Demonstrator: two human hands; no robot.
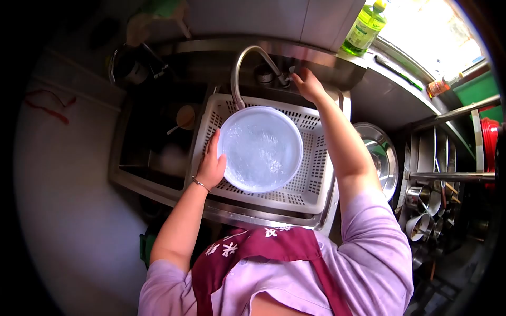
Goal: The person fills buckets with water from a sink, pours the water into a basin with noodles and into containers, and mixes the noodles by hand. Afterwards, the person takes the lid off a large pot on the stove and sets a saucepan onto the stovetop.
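Note:
A round, pale bluish-white basin [261, 150] with rippling water in it sits in a white slotted plastic basket [316, 181] over the right sink. My left hand [212, 166], with a bracelet at the wrist, holds the basin's left rim. The curved metal faucet [234, 73] ends above the basin's upper left edge. My right hand [308, 86] is at the faucet's base, beside its handle [288, 79]; its fingertips are partly hidden, and whether they grip the handle is unclear.
The dark left sink [142, 137] holds a small round item with a handle [185, 116]. A green bottle [363, 29] stands on the windowsill. On the right are a round metal lid or tray [387, 168] and a rack [448, 176] with pots and bowls.

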